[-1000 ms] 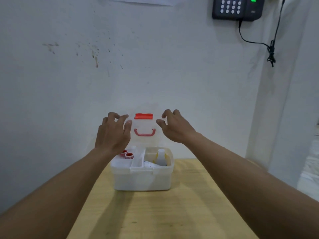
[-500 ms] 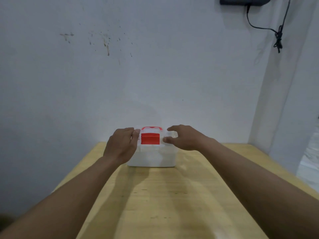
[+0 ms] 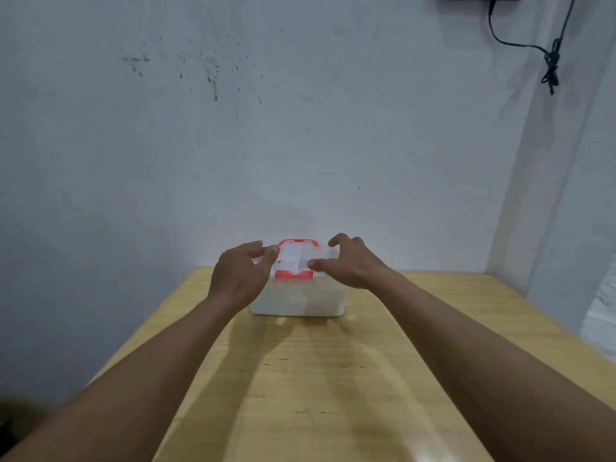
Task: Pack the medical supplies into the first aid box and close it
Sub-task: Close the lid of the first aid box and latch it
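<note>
The white first aid box stands on the wooden table near the wall, with its clear lid down. A red latch sits at the lid's front edge and a red handle lies flat on top. My left hand holds the lid's left side, fingertips on its top. My right hand holds the right side, thumb pressing on the lid beside the latch. The supplies inside are hidden.
A stained white wall rises right behind the box. A black cable hangs from a device at the top right. The table's left edge and right edge are in view.
The lid was upright a second ago with bottles showing inside. Both hands brought it down, and it now lies shut on the box. The view has tilted so more table shows.
</note>
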{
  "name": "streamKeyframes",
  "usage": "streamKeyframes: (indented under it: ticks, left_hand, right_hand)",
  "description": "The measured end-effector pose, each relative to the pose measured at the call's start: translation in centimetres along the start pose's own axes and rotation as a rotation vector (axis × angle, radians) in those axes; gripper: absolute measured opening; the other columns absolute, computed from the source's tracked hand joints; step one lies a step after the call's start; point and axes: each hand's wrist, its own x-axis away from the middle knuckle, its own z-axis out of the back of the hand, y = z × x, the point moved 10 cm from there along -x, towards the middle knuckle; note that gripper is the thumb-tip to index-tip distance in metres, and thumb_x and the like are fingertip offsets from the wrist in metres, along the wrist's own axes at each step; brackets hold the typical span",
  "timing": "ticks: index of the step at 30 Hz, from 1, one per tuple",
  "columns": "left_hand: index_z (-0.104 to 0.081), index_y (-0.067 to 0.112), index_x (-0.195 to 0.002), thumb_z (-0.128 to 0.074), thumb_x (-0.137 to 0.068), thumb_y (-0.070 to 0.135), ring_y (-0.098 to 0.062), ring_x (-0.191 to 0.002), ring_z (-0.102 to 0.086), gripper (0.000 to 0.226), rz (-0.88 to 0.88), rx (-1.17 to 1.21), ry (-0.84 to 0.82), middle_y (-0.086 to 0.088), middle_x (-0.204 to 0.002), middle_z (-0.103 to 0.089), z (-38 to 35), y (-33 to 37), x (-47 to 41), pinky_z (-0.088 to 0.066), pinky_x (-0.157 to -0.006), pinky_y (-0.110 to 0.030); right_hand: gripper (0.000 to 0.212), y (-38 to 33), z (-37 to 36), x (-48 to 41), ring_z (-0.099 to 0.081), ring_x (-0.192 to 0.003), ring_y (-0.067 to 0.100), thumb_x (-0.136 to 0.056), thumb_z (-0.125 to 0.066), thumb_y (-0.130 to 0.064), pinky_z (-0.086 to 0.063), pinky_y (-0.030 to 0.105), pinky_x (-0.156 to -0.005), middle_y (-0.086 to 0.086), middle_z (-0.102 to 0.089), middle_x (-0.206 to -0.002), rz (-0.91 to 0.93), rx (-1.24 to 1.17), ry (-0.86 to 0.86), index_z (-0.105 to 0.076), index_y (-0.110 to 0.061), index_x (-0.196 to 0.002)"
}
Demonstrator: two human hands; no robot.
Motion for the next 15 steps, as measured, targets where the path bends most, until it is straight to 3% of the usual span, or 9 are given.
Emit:
streamKeyframes:
  ticks: [6,10,15]
  left_hand:
    - [-0.051,0.035,-0.139,-0.068,-0.08,0.056,-0.019,-0.14,-0.035,0.065,-0.164,-0.193,-0.13,0.005,-0.152,-0.042,-1.4,-0.4,0.7,-0.033,-0.11,-0.039]
    - [-0.038,0.044,-0.143,-0.07,-0.074,0.065,-0.021,-0.141,-0.034,0.079,-0.15,-0.167,-0.173,0.006,-0.16,-0.023,-2.2,-1.7,1.2,-0.038,-0.105,-0.039]
    - [-0.04,0.042,-0.143,-0.072,-0.075,0.059,-0.023,-0.14,-0.037,0.076,-0.178,-0.134,-0.122,0.005,-0.16,-0.022,-2.1,-1.6,1.4,-0.04,-0.104,-0.039]
  right_hand:
    - [0.101,0.2,-1.1,0.3,-0.045,-0.131,0.031,-0.071,-0.073,-0.065,-0.045,0.045,-0.103,0.007,-0.032,-0.15,0.051,0.094,-0.027,-0.028,-0.025,-0.151]
    - [0.111,0.9,-2.2,1.1,-0.046,-0.133,0.031,-0.068,-0.078,-0.062,-0.045,0.042,-0.102,0.003,-0.014,-0.16,0.108,0.124,0.009,-0.018,-0.027,-0.154]
    - [0.108,1.3,-2.6,1.2,-0.047,-0.134,0.03,-0.07,-0.079,-0.059,-0.046,0.042,-0.103,0.0,-0.007,-0.163,0.135,0.072,0.101,-0.019,-0.028,-0.154]
